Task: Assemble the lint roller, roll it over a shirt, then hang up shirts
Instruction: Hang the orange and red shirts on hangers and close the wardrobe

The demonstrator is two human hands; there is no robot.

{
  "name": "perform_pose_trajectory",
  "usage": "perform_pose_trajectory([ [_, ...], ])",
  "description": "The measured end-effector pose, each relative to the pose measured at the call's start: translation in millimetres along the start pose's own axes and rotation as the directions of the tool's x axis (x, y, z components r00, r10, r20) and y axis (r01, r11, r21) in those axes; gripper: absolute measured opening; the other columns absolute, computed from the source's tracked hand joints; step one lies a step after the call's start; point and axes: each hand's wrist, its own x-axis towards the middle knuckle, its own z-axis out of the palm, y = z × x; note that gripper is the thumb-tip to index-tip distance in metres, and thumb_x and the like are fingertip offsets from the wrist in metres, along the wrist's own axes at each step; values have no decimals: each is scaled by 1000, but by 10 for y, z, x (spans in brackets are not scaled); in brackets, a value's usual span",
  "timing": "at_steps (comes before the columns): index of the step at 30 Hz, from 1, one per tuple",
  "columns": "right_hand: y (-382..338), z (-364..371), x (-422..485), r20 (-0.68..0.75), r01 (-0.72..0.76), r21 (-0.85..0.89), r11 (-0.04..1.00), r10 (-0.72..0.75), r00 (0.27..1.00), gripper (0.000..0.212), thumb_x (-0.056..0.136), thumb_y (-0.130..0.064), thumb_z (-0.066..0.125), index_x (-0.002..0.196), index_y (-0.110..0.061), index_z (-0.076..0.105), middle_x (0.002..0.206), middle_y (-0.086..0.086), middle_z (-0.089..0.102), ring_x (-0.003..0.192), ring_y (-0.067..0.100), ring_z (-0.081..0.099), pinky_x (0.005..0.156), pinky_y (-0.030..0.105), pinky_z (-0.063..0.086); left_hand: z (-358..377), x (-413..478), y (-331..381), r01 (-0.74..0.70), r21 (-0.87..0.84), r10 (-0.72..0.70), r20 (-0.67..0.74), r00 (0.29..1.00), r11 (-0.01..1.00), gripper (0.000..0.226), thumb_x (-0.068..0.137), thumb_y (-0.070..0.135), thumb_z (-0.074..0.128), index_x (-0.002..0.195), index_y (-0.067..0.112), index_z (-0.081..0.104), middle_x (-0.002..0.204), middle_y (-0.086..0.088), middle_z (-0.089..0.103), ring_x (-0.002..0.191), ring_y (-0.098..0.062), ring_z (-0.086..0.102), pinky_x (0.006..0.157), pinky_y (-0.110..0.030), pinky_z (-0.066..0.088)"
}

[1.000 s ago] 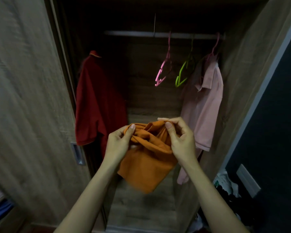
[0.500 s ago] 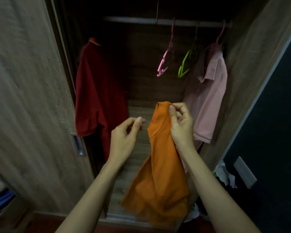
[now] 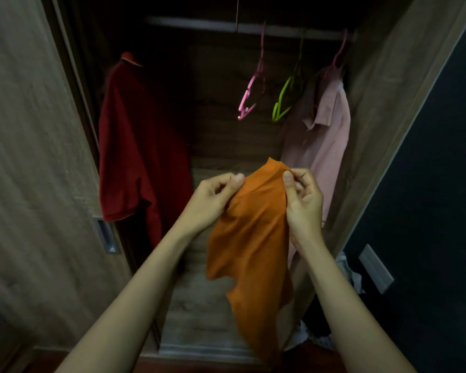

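Observation:
An orange shirt [image 3: 253, 238] hangs down in front of the open wardrobe, held up at its top edge. My left hand [image 3: 213, 200] pinches the cloth on its left side, and my right hand [image 3: 303, 200] pinches it on the right. On the rail [image 3: 194, 22] above hang an empty pink hanger [image 3: 250, 92] and an empty green hanger [image 3: 285, 100]. A red shirt [image 3: 137, 157] hangs at the left and a pale pink shirt [image 3: 323, 135] at the right. No lint roller is in view.
The sliding wardrobe door [image 3: 33, 170] with a recessed metal handle [image 3: 105, 235] stands at the left. A dark wall with a switch plate [image 3: 375, 267] is at the right. Crumpled clothes [image 3: 345, 267] lie low by the wardrobe's right side.
The bunched shirt has dropped open and now hangs long. My left hand let go half a second ago and has taken hold of the cloth again beside my right hand.

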Motion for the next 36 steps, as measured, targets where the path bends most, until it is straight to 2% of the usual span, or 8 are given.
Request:
perform_pose_trajectory([
  [6, -76, -122, 134, 130, -36, 109, 993, 22, 991, 11, 88, -29, 54, 87, -20, 59, 79, -2, 60, 73, 8, 56, 67, 20, 45, 198, 144, -104, 125, -39, -117, 171, 978, 991, 22, 102, 27, 45, 116, 18, 59, 69, -23, 55, 44, -13, 48, 40, -16, 38],
  [11, -84, -144, 213, 151, -49, 134, 990, 28, 988, 13, 86, -28, 54, 89, -16, 58, 73, -11, 61, 70, 4, 55, 64, 17, 46, 236, 147, -151, 67, -38, -60, 167, 984, 997, 22, 97, 9, 53, 85, 22, 66, 59, 11, 57, 51, -7, 45, 47, -16, 35],
  [17, -37, -111, 209, 226, -93, 139, 986, 59, 972, 15, 88, -29, 54, 90, -15, 59, 83, 6, 59, 77, 14, 55, 69, 22, 47, 264, 159, -41, -94, -159, 100, 30, 995, 983, 30, 94, 10, 57, 124, 14, 57, 93, -2, 59, 82, -10, 52, 78, -13, 47],
  [20, -43, -88, 219, 280, -150, 147, 978, 104, 954, 22, 89, -26, 54, 94, -5, 57, 80, 12, 57, 73, 18, 54, 64, 23, 47, 253, 174, 43, -174, -117, 169, -48, 984, 978, 20, 91, 13, 60, 110, 11, 64, 93, -1, 64, 82, 3, 58, 79, -10, 47],
  [23, -38, -77, 227, 309, -174, 141, 975, 124, 943, 30, 88, -26, 54, 97, 2, 55, 76, 12, 56, 67, 16, 53, 59, 21, 47, 227, 200, 24, -236, -78, 229, -85, 970, 969, 19, 86, 25, 63, 94, 10, 69, 95, -14, 68, 87, -11, 63, 84, -26, 50],
  [26, -28, -81, 233, 309, -192, 136, 972, 143, 940, 37, 88, -28, 54, 100, 7, 54, 76, 16, 55, 65, 17, 53, 58, 21, 47, 220, 213, 31, -249, -94, 242, -75, 967, 964, 11, 89, 20, 60, 87, 11, 67, 84, 0, 69, 81, -8, 64, 79, -23, 51],
  [32, -28, -72, 237, 322, -208, 140, 968, 154, 934, 36, 87, -28, 54, 99, 6, 54, 78, 17, 54, 65, 19, 52, 57, 22, 46, 345, 227, 6, -207, -208, 195, -76, 978, 956, 19, 98, 24, 48, 85, 11, 50, 68, -11, 46, 56, -17, 43, 52, -20, 39],
  [36, -13, -93, 261, 332, -228, 141, 963, 171, 928, 32, 87, -27, 54, 97, 3, 56, 77, 9, 59, 67, 15, 57, 62, 23, 51, 412, 254, -14, -235, -226, 212, -122, 970, 945, 19, 97, 26, 46, 87, 10, 49, 72, -9, 49, 62, -19, 45, 56, -24, 41],
])
